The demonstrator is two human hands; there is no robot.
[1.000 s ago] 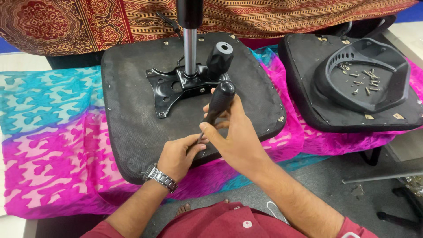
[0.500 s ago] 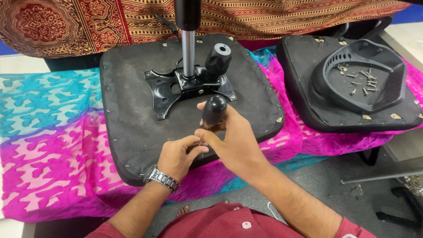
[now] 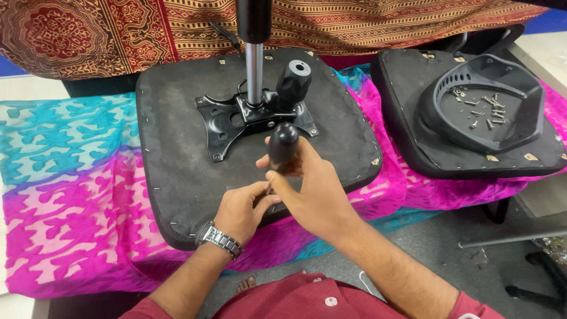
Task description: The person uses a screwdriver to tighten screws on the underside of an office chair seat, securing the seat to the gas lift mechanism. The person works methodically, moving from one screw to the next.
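Upturned chair seat [image 3: 177, 159] lies on a pink-blue cloth [image 3: 71, 195], metal bracket [image 3: 227, 121] and gas post [image 3: 254, 74] at its centre. Second seat [image 3: 407, 118] right, loose screws [image 3: 481, 109] in its plastic shell [image 3: 520, 100]. Right hand [image 3: 313, 192] wraps the black screwdriver [image 3: 283, 147], upright over the seat's near edge. Left hand [image 3: 239, 210] pinches at its tip; tip hidden.

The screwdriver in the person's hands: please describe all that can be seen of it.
The screwdriver has a thick black handle with a rounded top, plastic or rubber by its look. It stands nearly upright over the front part of the upturned black seat. The right hand wraps the handle from the side; the left hand pinches near its lower end. The shaft and tip are hidden behind the fingers.
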